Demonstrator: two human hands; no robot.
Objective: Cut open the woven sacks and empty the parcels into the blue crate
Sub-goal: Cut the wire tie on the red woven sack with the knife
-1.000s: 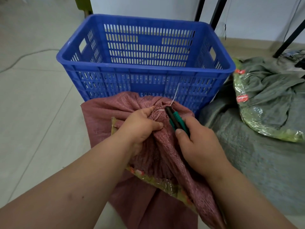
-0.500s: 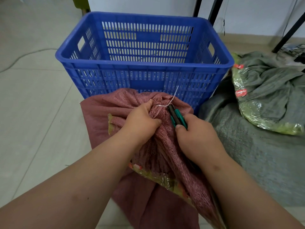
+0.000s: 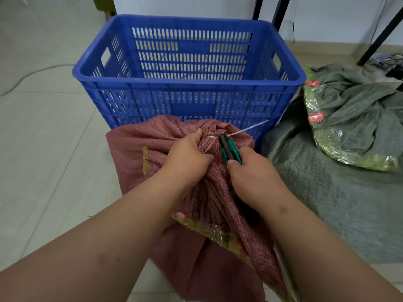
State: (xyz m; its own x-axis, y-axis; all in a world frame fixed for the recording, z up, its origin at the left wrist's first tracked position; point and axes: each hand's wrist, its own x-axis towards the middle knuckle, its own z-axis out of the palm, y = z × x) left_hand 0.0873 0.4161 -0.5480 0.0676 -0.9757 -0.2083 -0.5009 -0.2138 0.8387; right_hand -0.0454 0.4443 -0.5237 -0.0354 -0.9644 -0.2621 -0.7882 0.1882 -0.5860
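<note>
Red sack (image 3: 202, 192) on floor against blue crate (image 3: 187, 88), neck bunched by left hand (image 3: 187, 159). White tie (image 3: 246, 129) pointing up-right, just beyond cutter (image 3: 229, 148) gripped in right hand (image 3: 255, 177). Crate directly ahead.

pale tiled floor (image 3: 43, 149), white wall (image 3: 196, 6) at the back, 3 black metal legs (image 3: 278, 13) leaning in, thin cable (image 3: 26, 73) trailing on the left
</note>
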